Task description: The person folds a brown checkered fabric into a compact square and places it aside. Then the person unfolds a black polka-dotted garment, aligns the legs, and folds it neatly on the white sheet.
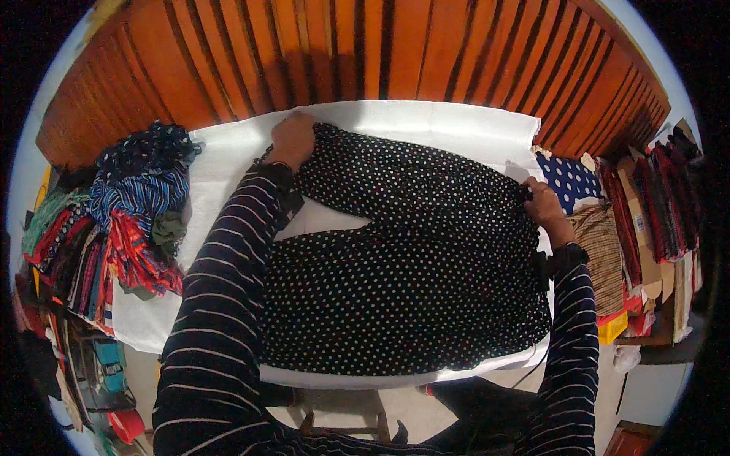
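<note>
A pair of black trousers with white polka dots (410, 296) lies spread sideways on a white cloth-covered table (450, 119). Its two legs point left, with white cloth showing in the gap between them. My left hand (293, 139) is at the far leg's end, the fingers closed on the fabric near the hem. At the right, my right hand (543, 205) pinches the gathered waist at its far corner. The near leg's end is hidden behind my left sleeve. Both my sleeves are dark with light stripes.
Crumpled garments (142, 194) in blue stripes and red lie at the table's left, above folded fabrics (85, 273). At the right are a blue polka-dot cloth (570, 179), a brown striped cloth (599, 256) and stacked dark red fabrics (667, 199). An orange slatted wooden panel (399, 51) borders the far edge.
</note>
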The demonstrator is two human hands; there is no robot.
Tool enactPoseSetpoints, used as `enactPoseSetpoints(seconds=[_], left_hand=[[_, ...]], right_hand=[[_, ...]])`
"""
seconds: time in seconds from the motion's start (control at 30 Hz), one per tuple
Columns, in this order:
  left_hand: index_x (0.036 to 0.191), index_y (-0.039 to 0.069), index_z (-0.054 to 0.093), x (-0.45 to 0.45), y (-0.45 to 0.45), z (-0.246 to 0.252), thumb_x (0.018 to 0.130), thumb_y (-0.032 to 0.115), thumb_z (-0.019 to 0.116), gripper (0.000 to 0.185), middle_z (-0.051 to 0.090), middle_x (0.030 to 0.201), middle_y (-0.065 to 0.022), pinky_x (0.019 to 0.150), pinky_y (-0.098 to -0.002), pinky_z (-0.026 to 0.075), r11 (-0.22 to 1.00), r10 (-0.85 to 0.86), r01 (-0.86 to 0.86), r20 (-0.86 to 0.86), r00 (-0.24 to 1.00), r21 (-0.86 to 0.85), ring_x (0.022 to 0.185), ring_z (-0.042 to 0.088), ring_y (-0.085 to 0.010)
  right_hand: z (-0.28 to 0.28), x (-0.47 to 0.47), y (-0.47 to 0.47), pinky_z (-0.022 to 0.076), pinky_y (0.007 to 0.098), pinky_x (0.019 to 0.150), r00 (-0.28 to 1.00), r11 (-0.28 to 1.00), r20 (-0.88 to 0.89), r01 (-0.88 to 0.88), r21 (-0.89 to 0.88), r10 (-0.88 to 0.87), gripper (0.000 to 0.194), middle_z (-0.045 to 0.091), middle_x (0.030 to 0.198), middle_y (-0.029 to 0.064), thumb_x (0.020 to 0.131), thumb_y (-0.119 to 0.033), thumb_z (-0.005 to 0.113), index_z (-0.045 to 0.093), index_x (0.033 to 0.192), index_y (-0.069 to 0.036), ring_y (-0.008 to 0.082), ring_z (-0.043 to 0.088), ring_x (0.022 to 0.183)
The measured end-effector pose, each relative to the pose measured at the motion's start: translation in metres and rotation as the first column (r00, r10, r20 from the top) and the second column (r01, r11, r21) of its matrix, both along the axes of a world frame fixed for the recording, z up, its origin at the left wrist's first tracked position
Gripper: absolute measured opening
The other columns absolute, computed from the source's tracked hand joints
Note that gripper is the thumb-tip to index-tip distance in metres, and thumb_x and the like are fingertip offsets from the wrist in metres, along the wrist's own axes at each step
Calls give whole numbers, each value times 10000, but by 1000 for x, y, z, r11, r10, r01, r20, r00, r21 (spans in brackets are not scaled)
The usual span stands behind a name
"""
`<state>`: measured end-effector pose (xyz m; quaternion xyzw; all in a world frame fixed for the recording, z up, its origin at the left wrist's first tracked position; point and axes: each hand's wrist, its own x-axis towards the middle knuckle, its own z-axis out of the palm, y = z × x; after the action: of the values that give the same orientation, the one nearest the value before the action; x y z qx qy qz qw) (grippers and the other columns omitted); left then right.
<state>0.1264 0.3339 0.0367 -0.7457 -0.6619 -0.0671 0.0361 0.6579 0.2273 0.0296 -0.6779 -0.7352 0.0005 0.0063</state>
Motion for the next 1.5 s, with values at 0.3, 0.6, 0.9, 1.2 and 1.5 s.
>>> enactPoseSetpoints(seconds=[0.3, 0.6, 0.9, 1.2, 1.5], left_hand=[[942, 61, 686, -47, -3, 30, 840, 160, 539, 205, 671, 983, -164, 827, -465, 504, 948, -87, 69, 44, 995, 311, 949, 633, -352], [945, -20, 652, -52, -36, 94, 859, 163, 561, 222, 648, 932, -198, 809, -443, 509, 999, 42, -18, 646, 762, -44, 922, 637, -372], [912, 5, 660, -59, -68, 140, 878, 188, 597, 197, 649, 970, -192, 796, -447, 498, 962, -222, 180, 209, 952, 205, 911, 628, -359], [904, 60, 668, -59, -73, 146, 895, 270, 584, 226, 659, 936, -164, 789, -470, 491, 989, -143, 136, 140, 980, 58, 917, 621, -378], [926, 56, 660, -69, -84, 149, 877, 258, 592, 219, 640, 996, -165, 818, -461, 481, 963, -266, 268, 231, 936, 24, 941, 607, -376]], right_hand=[[13, -3, -1, 509, 458, 805, 975, 980, -92, 199, -23, -200, 334, 633, 984, 216, 751, -168, 722, 535, 989, -25, 401, 617, 967], [65, 2, -36, 501, 472, 771, 914, 945, -326, 299, 136, -242, 272, 642, 989, 245, 769, -159, 672, 608, 979, 1, 388, 631, 936], [89, 19, -57, 493, 465, 811, 899, 942, -398, 275, 192, -181, 301, 641, 966, 249, 792, -175, 621, 629, 1068, -55, 432, 608, 959], [58, 38, -46, 531, 411, 554, 942, 865, -335, 145, 481, 28, 205, 619, 739, 255, 766, -89, 554, 632, 923, 17, 377, 650, 660], [75, 28, -68, 494, 340, 423, 608, 964, -783, 263, 44, -130, 73, 563, 655, 81, 780, -63, 532, 572, 791, -3, 180, 595, 550]])
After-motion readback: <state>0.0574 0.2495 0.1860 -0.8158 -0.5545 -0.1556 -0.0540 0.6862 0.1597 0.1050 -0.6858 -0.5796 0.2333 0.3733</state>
